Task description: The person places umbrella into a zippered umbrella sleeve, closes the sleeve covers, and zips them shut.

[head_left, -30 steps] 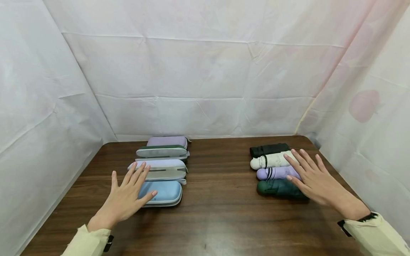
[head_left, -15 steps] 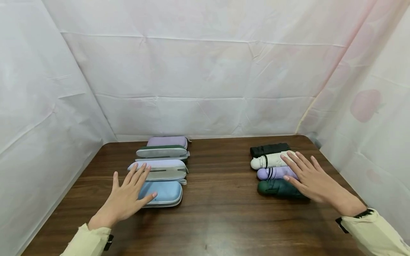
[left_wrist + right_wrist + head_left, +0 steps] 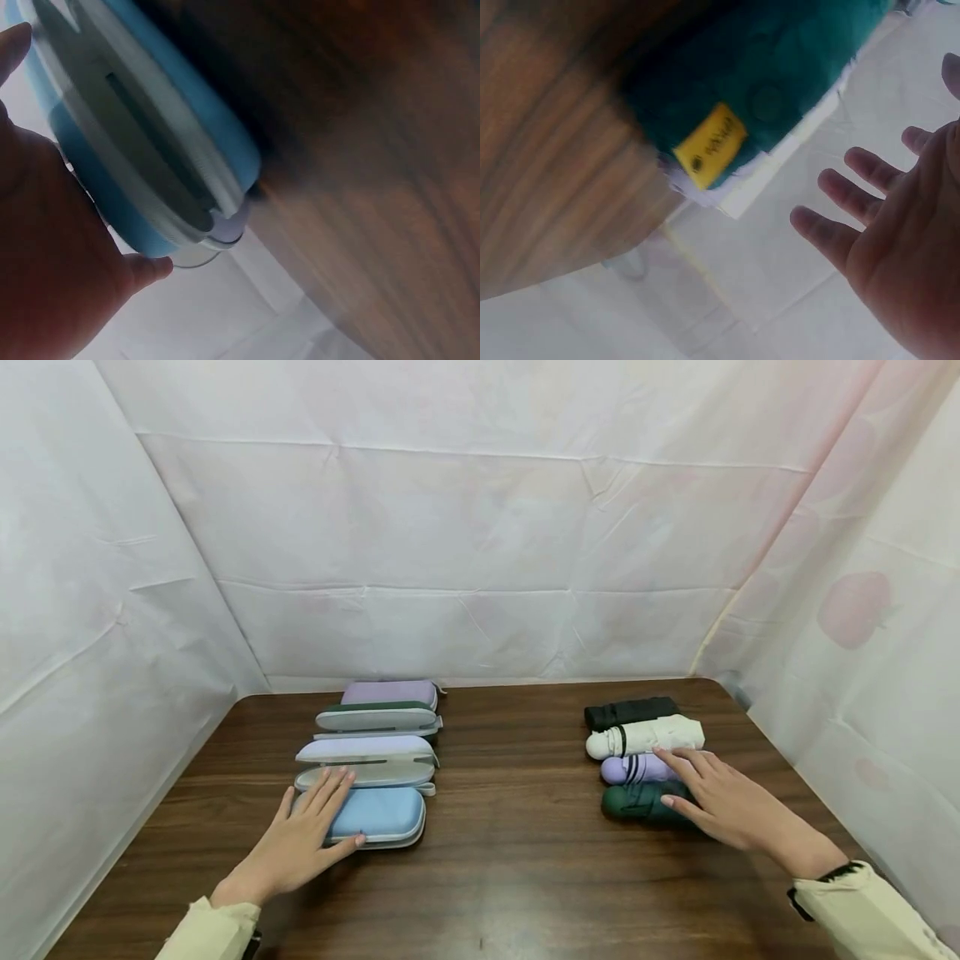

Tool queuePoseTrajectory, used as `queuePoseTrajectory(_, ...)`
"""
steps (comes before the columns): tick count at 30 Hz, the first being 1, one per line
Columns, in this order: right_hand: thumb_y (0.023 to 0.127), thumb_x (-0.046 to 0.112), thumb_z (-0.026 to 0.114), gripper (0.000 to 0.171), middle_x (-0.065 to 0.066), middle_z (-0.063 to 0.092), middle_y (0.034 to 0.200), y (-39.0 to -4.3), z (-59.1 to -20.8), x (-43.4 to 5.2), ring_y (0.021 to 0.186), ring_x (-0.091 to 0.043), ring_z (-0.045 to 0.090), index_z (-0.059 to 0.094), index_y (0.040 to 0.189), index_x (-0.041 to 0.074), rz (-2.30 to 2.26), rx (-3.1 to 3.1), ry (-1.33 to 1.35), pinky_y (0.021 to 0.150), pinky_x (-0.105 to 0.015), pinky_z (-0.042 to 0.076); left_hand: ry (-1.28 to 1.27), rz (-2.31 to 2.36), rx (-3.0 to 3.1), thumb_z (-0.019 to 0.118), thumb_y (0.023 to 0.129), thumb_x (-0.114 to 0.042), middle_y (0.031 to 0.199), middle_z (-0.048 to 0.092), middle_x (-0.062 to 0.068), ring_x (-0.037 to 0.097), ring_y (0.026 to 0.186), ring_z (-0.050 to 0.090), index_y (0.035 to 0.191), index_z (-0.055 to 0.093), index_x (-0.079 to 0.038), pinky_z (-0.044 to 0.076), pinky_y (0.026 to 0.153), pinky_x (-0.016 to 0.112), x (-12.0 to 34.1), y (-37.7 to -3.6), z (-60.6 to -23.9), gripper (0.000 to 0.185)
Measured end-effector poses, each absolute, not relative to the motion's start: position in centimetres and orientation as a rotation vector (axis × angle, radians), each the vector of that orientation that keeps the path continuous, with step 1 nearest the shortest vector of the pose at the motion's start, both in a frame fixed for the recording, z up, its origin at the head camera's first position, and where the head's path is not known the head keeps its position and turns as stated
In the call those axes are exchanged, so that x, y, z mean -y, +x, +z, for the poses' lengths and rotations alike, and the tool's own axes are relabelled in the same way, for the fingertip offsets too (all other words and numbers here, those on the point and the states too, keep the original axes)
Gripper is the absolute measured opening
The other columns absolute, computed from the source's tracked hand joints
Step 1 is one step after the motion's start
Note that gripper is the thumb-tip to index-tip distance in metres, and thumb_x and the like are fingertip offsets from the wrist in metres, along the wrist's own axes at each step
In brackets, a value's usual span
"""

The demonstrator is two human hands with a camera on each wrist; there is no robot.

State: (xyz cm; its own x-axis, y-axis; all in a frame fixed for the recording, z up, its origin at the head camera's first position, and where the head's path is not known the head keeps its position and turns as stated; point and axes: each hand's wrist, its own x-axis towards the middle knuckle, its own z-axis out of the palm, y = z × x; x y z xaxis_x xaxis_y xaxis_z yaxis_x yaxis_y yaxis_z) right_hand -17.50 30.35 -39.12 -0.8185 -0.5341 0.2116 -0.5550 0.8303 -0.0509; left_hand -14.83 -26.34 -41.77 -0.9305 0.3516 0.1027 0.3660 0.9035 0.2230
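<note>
While bare counter stretches wide between the two rows, the left hand lies flat, fingers straight, on the blue case nearest the front edge. Fingers spread, the right hand rests across the dark green umbrella and lilac umbrella, gripping neither.

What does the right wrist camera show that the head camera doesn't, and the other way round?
Only the right wrist view shows a yellow tag on the end of the dark green umbrella.

Only the head view shows the whole row of four folded umbrellas, black, cream, lilac and dark green, plus the cases across the table, where the left hand rests on the blue case.

Both show the right hand, fingers straight, at the dark green umbrella on the wooden table.
</note>
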Motion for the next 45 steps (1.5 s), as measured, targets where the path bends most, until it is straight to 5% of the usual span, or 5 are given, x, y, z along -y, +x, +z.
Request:
queuePoseTrajectory(6,0.090,0.038,0.065,0.056,-0.013,0.051,0.114,-17.8,-40.2,-30.8,0.102,-0.031,0.051,0.051,0.126,-0.002,0.061,2.824,0.911,0.083,-0.049,0.044,-0.584,-0.381,2.985,0.050,0.092,-0.058,0.157,0.018,0.010,0.034,0.142,0.011,0.152,0.024,-0.014,0.002,0.104,0.067,26.6,-14.3,-42.7,0.079)
queuePoseTrajectory(19,0.063,0.028,0.088,0.063,-0.003,0.048,0.093,-18.8,-41.4,-30.7,0.084,-0.024,0.051,0.058,0.114,0.006,-0.042,2.777,0.976,0.062,-0.043,0.045,-0.597,-0.244,2.889,0.071,0.083,-0.045,0.139,0.040,0.012,0.034,0.126,0.035,0.142,0.043,-0.011,0.031,0.091,0.066,26.4,-14.3,-42.8,0.074)
queuePoseTrajectory(29,0.056,0.020,0.091,0.070,-0.006,0.055,0.092,-18.4,-41.1,-30.7,0.084,-0.027,0.056,0.059,0.116,0.004,-0.028,2.767,1.005,0.066,-0.043,0.049,-0.637,-0.262,2.927,0.084,0.070,-0.038,0.127,0.051,0.006,0.028,0.119,0.045,0.130,0.051,-0.011,0.045,0.071,0.057,26.4,-15.2,-41.5,0.074)
queuePoseTrajectory(35,0.055,0.016,0.091,0.072,-0.008,0.060,0.098,-18.0,-41.1,-30.8,0.088,-0.028,0.059,0.059,0.118,0.003,0.010,2.798,0.980,0.071,-0.044,0.050,-0.652,-0.364,2.894,0.089,0.062,-0.036,0.119,0.057,0.008,0.030,0.110,0.051,0.128,0.055,-0.008,0.048,0.075,0.052,26.2,-15.5,-41.1,0.080)
queuePoseTrajectory(45,0.058,0.019,0.090,0.072,-0.008,0.060,0.100,-18.5,-41.1,-31.0,0.090,-0.029,0.060,0.059,0.121,0.005,0.034,2.838,0.971,0.071,-0.045,0.050,-0.631,-0.414,3.036,0.083,0.065,-0.049,0.115,0.058,0.000,0.020,0.096,0.058,0.125,0.062,-0.016,0.049,0.068,0.042,26.7,-15.9,-39.4,0.072)
